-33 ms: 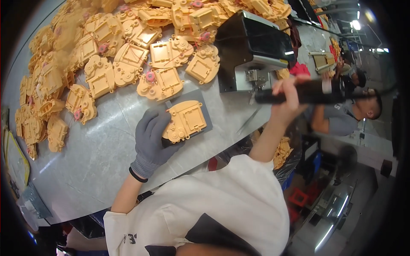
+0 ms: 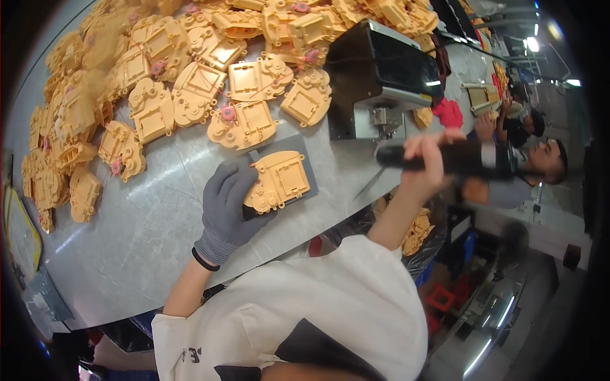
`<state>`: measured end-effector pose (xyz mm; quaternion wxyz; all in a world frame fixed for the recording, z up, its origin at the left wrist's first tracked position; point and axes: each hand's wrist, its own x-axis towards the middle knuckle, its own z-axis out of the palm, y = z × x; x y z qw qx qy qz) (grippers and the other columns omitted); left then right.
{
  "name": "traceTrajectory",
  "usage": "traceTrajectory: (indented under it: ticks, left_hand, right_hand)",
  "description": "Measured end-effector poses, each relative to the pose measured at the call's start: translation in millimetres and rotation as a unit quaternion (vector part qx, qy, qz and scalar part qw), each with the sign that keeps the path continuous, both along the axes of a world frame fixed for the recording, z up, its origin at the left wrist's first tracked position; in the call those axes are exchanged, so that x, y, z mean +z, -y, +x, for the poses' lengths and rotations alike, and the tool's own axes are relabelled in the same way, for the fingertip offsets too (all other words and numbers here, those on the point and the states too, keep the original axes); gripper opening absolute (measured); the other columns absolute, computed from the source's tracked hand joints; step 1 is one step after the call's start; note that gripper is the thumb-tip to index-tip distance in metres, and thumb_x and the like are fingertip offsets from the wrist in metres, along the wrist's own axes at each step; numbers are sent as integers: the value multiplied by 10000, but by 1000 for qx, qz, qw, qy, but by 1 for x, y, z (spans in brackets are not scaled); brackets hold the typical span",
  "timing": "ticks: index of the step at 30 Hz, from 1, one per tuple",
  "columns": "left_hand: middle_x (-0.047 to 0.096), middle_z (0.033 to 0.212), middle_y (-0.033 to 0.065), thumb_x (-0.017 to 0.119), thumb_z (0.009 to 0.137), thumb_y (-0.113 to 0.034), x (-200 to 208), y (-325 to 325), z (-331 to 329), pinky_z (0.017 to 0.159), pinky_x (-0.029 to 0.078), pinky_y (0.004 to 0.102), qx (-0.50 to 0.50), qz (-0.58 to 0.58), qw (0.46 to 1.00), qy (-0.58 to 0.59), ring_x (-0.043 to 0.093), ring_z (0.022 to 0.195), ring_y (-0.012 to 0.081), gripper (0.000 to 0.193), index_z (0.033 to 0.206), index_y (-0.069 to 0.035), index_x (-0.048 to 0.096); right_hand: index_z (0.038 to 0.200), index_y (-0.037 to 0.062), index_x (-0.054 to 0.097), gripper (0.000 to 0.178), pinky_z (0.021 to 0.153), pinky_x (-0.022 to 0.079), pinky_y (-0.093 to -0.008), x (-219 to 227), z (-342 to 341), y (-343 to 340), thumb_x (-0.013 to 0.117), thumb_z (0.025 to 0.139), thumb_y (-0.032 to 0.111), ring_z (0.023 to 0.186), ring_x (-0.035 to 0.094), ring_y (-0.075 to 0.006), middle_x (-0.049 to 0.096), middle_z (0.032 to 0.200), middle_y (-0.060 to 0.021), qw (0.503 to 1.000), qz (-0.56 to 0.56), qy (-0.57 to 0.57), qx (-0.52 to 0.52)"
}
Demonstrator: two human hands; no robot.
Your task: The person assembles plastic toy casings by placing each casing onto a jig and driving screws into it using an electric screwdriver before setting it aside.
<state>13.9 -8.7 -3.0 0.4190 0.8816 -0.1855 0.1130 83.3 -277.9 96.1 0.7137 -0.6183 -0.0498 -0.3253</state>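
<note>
My left hand, in a grey knit glove, grips the left edge of a yellow plastic housing. The housing rests on a dark grey flat fixture, with its square recess facing up. My bare right hand is wrapped round a black electric screwdriver, held nearly level and blurred by motion. Its front end points left, just in front of a black box-shaped screw feeder with a small metal mechanism. The screwdriver's tip cannot be made out.
A large pile of yellow housings, some with red wires and pink round parts, covers the table's far and left side. A pink cloth lies right of the feeder. A black bag with yellow parts is below the table edge. Another person sits at right.
My right hand and the screwdriver have shifted slightly nearer to me, away from the feeder, and more of the pink cloth shows. My left hand keeps its hold on the housing.
</note>
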Motion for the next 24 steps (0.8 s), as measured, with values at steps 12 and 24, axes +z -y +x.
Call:
traceTrajectory:
  ticks: [12, 24]
  left_hand:
    - [538, 1086, 139, 798, 539, -222, 1, -3, 0, 883, 406, 427, -1, -53, 998, 16, 489, 1039, 325, 726, 1162, -28, 481]
    - [530, 1101, 136, 818, 510, -212, 3, -2, 3, 919, 389, 435, -16, -52, 998, 10, 487, 1047, 318, 789, 1196, -34, 472]
  right_hand:
    - [997, -3, 419, 330, 505, 430, -307, 15, 36, 4, 521, 694, -84, 457, 470, -166, 496, 604, -75, 995, -64, 7, -78]
    - [1017, -23, 412, 357, 487, 434, -304, 29, 28, 12, 533, 683, -64, 435, 461, -152, 489, 602, -70, 992, -15, 62, -105]
